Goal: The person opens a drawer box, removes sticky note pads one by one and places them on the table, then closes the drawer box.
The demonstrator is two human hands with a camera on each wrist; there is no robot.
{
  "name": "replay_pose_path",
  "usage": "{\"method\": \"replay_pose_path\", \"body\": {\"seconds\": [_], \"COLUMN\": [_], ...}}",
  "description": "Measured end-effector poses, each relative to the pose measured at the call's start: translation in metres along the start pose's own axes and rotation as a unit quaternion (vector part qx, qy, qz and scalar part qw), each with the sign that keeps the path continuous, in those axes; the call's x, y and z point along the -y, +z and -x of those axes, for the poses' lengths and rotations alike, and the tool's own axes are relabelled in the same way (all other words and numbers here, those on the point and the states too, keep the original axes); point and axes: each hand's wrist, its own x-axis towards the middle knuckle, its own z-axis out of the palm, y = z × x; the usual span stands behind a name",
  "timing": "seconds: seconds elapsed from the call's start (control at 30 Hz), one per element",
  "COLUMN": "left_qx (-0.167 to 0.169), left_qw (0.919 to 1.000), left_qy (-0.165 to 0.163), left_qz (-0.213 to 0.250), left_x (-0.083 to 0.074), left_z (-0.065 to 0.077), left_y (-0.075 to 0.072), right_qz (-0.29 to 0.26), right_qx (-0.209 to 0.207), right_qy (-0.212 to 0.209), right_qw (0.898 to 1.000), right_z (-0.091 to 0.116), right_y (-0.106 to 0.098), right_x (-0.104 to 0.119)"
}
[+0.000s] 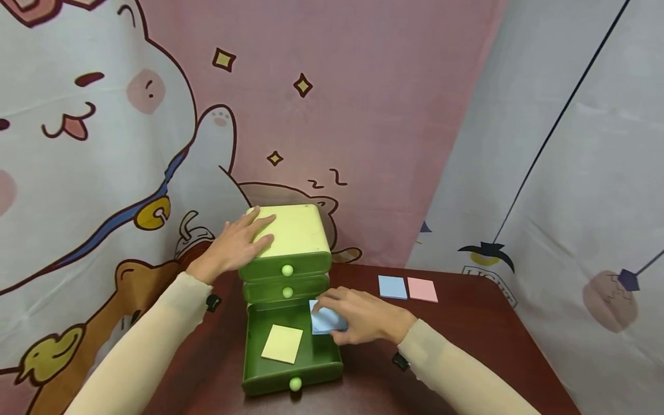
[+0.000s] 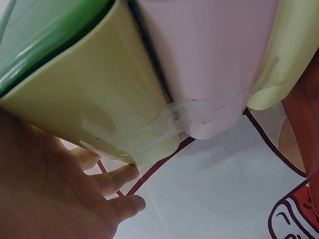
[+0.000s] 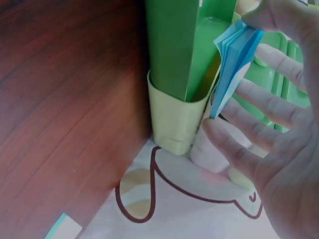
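Note:
A small drawer cabinet with a pale yellow top and green drawer fronts stands on the table, its bottom drawer pulled out. My left hand rests on the left part of the cabinet's top, fingers spread. In my right hand is a blue sticky note pad, pinched between thumb and fingers over the right side of the open drawer. The right wrist view shows the blue pad's sheets fanning apart at one edge. A yellow sticky note pad lies inside the drawer.
On the dark red table, right of the cabinet, lie another blue pad and a pink pad side by side. A cartoon-printed cloth hangs behind the table. Clear tape crosses the cabinet's side.

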Motion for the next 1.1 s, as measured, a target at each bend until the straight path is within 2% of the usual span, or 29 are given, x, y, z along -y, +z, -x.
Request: {"method": "replay_pose_path", "body": {"seconds": [0.27, 0.57, 0.77, 1.1], "left_qx": [0.003, 0.001, 0.001, 0.0], "left_qw": [1.0, 1.0, 1.0, 1.0], "left_qy": [0.001, -0.002, -0.002, -0.003], "left_qz": [0.003, 0.002, 0.0, 0.003], "left_x": [-0.002, 0.0, 0.0, 0.0], "left_z": [-0.002, -0.002, -0.001, -0.001], "left_y": [0.001, 0.002, 0.002, 0.001], "right_qz": [-0.023, -0.039, -0.047, -0.057], "right_qx": [-0.027, -0.038, -0.05, -0.047], "right_qy": [0.01, 0.023, 0.051, 0.11], "right_qw": [0.999, 0.998, 0.996, 0.991], "right_z": [0.018, 0.033, 0.047, 0.078], "right_y": [-0.005, -0.001, 0.003, 0.009], "right_x": [-0.012, -0.025, -0.035, -0.059]}}
